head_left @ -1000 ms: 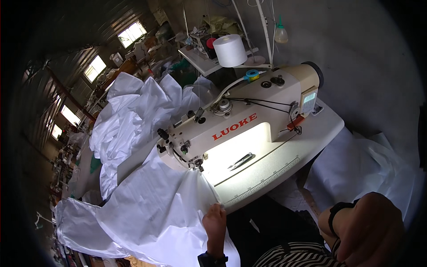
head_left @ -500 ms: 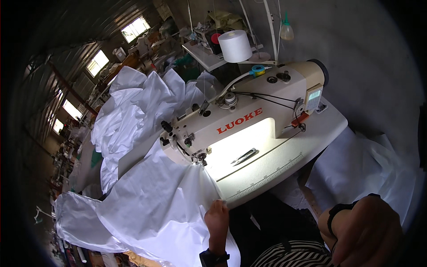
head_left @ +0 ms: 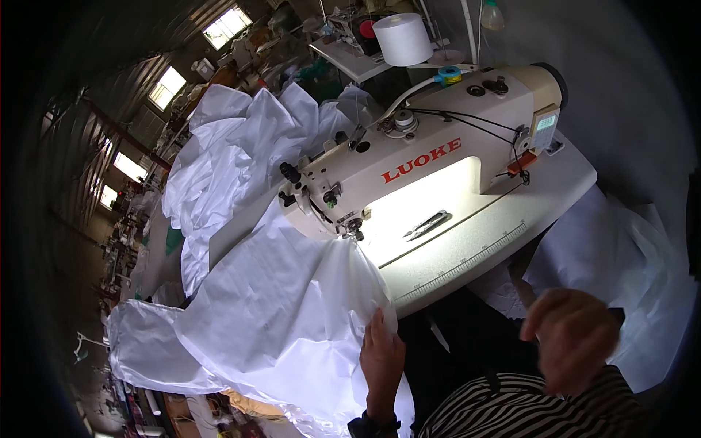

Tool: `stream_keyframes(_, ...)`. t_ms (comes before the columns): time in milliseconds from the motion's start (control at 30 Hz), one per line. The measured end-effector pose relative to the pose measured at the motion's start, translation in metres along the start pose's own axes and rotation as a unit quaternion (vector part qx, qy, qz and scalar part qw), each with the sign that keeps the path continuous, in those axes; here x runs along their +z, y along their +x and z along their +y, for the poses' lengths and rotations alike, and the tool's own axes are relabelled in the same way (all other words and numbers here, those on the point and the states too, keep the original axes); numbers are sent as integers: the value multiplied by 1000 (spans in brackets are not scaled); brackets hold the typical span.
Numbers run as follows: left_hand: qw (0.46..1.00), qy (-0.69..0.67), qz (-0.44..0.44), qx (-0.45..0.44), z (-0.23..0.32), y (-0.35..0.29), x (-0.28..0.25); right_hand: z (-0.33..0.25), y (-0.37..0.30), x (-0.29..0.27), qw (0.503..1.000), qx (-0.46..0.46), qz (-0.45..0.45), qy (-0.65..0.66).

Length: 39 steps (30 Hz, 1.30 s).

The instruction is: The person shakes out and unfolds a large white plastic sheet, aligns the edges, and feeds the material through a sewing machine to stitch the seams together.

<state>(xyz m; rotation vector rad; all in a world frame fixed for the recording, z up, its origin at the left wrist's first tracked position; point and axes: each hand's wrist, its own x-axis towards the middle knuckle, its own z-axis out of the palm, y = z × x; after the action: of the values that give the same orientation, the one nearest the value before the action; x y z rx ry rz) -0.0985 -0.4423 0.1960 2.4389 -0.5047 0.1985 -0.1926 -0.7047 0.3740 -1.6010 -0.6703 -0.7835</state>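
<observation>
White fabric [head_left: 285, 306] spreads from under the needle area of a sewing machine [head_left: 431, 153] and hangs toward me in folds. My left hand [head_left: 382, 358] lies against its right edge, just below the machine bed, with the fingers stretched out on the cloth. To the right, my right hand [head_left: 572, 339] is raised in front of my striped top, away from the fabric. It is smeared by motion with its fingers partly curled, and I cannot make out anything in it. Small thread snips [head_left: 427, 225] lie on the lit machine bed.
A heap of white fabric [head_left: 219, 168] lies behind the machine head. A white thread cone [head_left: 403, 40] stands beyond the machine. More pale sheeting [head_left: 584, 255] hangs at the right, below the bed's ruler-marked edge [head_left: 467, 263].
My right hand has lifted and moved up and left from the lower right. My left hand has loosened from a closed grip on the fabric edge to straighter fingers. The view has shifted slightly.
</observation>
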Motion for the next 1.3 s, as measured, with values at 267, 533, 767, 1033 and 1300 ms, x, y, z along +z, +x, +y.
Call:
stream_keyframes(267,993,43,34,-101,-23,-97,-32,100,-134,106,865,375,-320,-100)
stream_keyframes(533,946,-168,50,-273,-34,-121,-52,135,-172,212,839,340,-425,-15)
stream_keyframes(767,935,-152,100,-304,-56,-119,-67,127,-229,94,572,712,-238,330)
stream_keyframes(1033,954,-72,176,-234,-54,-114,-63,87,-185,86,942,294,-125,-105)
stream_keyframes(1300,975,3,147,-167,-36,-125,-73,93,-171,116,785,6,-545,-292)
